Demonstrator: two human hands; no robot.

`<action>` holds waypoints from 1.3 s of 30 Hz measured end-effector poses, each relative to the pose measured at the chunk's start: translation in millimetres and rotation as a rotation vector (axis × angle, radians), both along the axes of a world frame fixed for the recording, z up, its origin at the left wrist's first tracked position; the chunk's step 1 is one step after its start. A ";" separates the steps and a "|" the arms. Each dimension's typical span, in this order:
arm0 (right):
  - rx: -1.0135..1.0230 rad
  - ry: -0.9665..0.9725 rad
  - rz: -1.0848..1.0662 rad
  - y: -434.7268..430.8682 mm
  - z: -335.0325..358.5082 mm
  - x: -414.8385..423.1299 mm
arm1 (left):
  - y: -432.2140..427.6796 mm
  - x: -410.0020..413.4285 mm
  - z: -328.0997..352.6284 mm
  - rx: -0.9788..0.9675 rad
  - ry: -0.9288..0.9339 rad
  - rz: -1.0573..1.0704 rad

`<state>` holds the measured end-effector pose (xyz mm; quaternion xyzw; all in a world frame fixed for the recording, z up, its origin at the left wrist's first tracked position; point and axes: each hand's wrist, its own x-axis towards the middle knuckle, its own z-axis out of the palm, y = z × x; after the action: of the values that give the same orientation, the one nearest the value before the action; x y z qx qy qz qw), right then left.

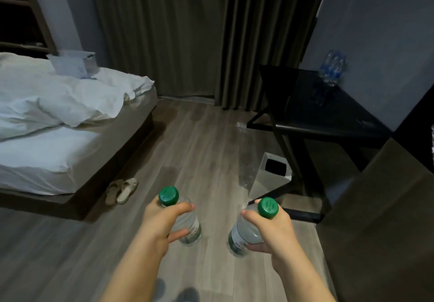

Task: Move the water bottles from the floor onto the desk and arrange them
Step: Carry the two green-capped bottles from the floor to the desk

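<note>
Hands (pixel 159 222) (pixel 273 227) w/ 2 bottles (pixel 190 224) (pixel 244 230), 1 ea.

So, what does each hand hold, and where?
The left hand grips the left bottle, the right hand the right bottle, both around the upper body below the cap.

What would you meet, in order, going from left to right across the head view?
White box on the bed → slippers → left bottle in the left hand → right bottle in the right hand → cluster of bottles on the desk.
</note>
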<state>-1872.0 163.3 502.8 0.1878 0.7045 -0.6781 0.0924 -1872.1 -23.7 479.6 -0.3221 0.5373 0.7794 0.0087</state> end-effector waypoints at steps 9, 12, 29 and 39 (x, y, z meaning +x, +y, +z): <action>0.015 0.014 -0.022 -32.7 16.3 -188.5 | -22.4 -199.3 18.1 -0.098 0.068 -0.100; -0.006 0.005 -0.038 -32.8 15.2 -243.7 | -21.1 -256.3 19.5 -0.082 0.048 -0.122; -0.024 0.053 -0.004 -5.0 4.4 -610.1 | 12.4 -598.6 28.4 -0.100 0.029 -0.090; -0.009 -0.023 -0.138 -2.4 -7.3 -780.0 | 0.7 -800.2 24.2 -0.053 0.012 -0.115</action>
<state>-2652.0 160.9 495.5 0.2434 0.6858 -0.6838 0.0543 -2672.3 -23.0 503.8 -0.2861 0.5755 0.7650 0.0417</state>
